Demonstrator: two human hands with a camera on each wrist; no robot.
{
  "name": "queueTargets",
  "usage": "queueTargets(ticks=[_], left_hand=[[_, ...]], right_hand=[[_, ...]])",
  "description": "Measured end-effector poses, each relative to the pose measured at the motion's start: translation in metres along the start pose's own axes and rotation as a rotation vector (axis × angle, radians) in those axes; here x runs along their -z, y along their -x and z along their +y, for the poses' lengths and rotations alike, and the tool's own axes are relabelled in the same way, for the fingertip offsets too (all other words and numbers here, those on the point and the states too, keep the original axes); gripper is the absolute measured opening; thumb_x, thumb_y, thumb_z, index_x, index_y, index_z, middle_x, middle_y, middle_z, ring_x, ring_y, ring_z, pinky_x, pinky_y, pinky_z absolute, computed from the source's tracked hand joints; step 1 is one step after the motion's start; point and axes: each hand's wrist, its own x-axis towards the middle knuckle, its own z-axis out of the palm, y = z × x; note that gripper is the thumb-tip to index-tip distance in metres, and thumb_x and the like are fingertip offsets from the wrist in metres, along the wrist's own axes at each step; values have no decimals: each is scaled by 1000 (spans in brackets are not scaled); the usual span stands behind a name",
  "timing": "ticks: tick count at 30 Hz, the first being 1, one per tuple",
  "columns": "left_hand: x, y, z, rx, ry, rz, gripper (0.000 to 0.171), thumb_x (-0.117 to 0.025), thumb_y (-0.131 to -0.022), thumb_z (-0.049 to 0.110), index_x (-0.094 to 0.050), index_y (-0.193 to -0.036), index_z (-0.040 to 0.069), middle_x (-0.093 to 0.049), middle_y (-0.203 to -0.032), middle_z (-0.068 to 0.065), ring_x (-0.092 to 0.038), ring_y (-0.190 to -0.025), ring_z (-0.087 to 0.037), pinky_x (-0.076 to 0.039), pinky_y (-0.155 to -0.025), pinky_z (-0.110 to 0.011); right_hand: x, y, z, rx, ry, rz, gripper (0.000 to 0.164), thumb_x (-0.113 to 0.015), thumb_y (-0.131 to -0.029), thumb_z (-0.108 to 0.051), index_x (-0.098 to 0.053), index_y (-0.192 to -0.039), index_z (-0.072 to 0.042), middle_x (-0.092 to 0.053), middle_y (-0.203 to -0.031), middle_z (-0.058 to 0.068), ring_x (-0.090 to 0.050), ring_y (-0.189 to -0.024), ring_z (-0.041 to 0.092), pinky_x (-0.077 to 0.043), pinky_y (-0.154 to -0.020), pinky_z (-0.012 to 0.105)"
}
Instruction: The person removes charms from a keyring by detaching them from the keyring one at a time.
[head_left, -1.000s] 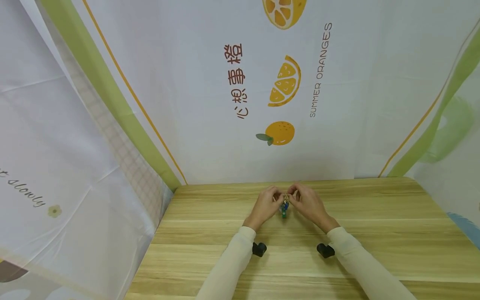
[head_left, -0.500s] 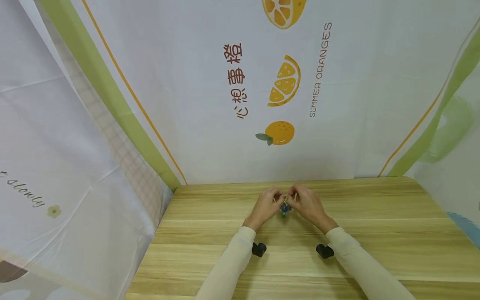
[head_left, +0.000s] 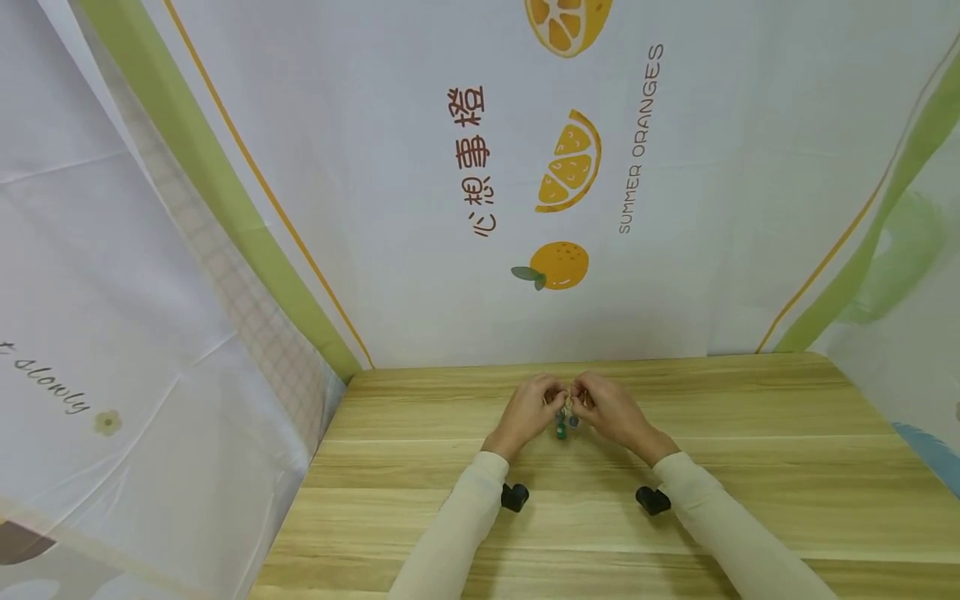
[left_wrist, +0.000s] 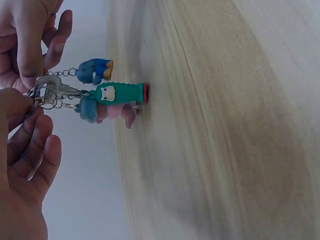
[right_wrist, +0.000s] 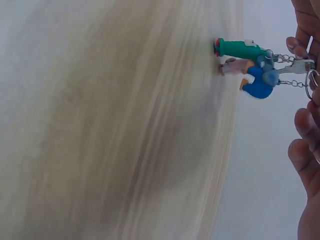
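My left hand (head_left: 528, 410) pinches a metal key ring (left_wrist: 37, 97) between thumb and fingertips. From it hang a silver key (left_wrist: 57, 87), a green figure charm (left_wrist: 120, 93) with a red base, and a pink figure charm (left_wrist: 114, 111) with a blue-grey head. Right beside it, my right hand (head_left: 613, 410) pinches the ring (right_wrist: 309, 82) end of a blue keychain figure (right_wrist: 260, 84) on a short chain. The fingertips of both hands nearly meet, partly hiding the rings. In the head view the charms hang close over the wooden table (head_left: 570, 517).
Black objects (head_left: 514, 497) show beside both cream sleeves, at the wrists. Behind the table's back edge hangs a white cloth (head_left: 420, 292) printed with oranges; more cloth (head_left: 150, 350) drapes at the left side.
The charms were bunched together; now the blue figure hangs apart toward my right hand, with the green one nearer my left. Both hands have shifted only slightly.
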Motion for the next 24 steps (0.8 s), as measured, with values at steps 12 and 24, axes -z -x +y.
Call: queueTargets(ticks=[12,24], left_hand=[[-2,3,-2,8,35,37,14,-64,-108,16,-77,-111,9,-73,-98,-1,-59,-80,-5,-50,-70,-16],[-2,2,1,12,54,48,15,-65,-108,19,-77,-109,10,-73,-98,-1,-62,-81,-4,-52,-70,-16]], right_hand=[[-2,9,-4,-126,-1,66,6,-75,-100,-14,-71,-104,-11,-71,-90,0,-57,-67,4,-47,-57,22],[-4,4,-12,-176,12,32,10,-76,-97,-15,-67,-94,-14,-62,-79,-5,-39,-56,2,-34,-50,22]])
